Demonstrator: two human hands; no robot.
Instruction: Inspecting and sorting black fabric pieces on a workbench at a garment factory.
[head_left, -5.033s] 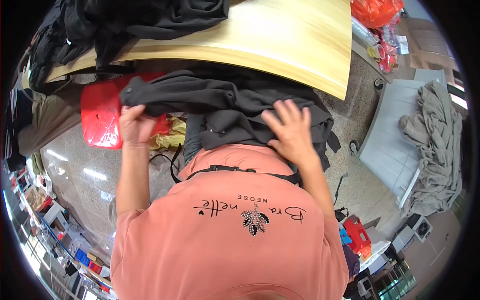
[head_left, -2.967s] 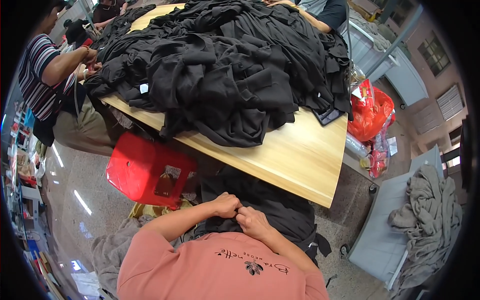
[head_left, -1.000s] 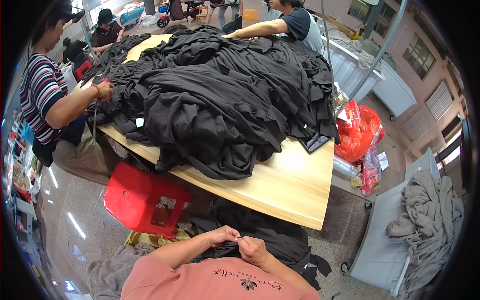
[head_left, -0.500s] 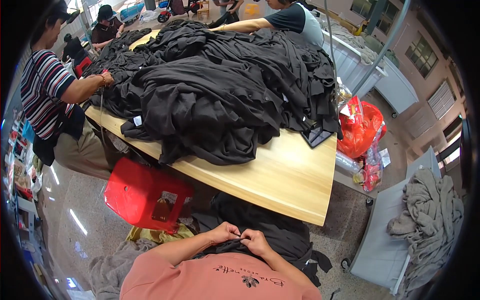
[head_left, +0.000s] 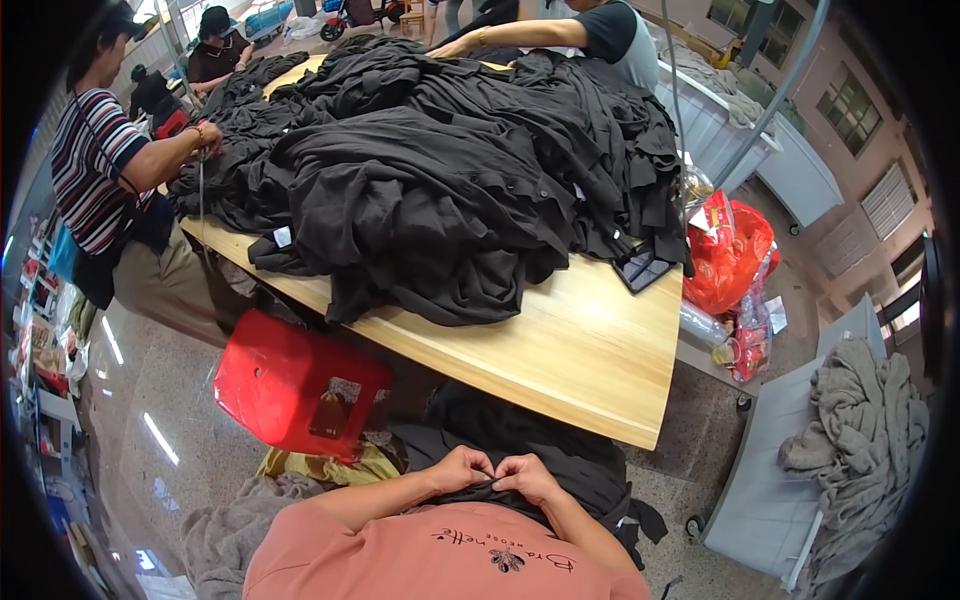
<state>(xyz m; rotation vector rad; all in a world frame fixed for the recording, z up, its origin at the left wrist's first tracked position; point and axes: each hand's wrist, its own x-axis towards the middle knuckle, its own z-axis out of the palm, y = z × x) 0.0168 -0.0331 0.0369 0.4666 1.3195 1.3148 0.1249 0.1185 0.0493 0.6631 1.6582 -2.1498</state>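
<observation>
A dark grey garment [head_left: 560, 465] lies over my lap, below the table's front edge. My left hand [head_left: 462, 470] pinches its edge between thumb and fingers. Right beside it, fingertips nearly touching, my right hand [head_left: 526, 478] pinches the same cloth. Whatever small detail sits between the fingertips is too small to make out. On the table ahead lies a large heap of dark garments [head_left: 420, 210], with buttons and small white labels showing on some.
The wooden table [head_left: 600, 350] spans the middle, with a phone [head_left: 642, 268] on it. A red stool [head_left: 290, 385] stands at left. A red plastic bag [head_left: 730, 260] and a grey bin [head_left: 760, 490] holding grey cloth [head_left: 860, 430] are at right. Co-workers handle garments around the table.
My hands have shifted slightly right in view, still pinching the cloth close together. The person at left has moved a hand a little on the heap; the view has turned slightly.
</observation>
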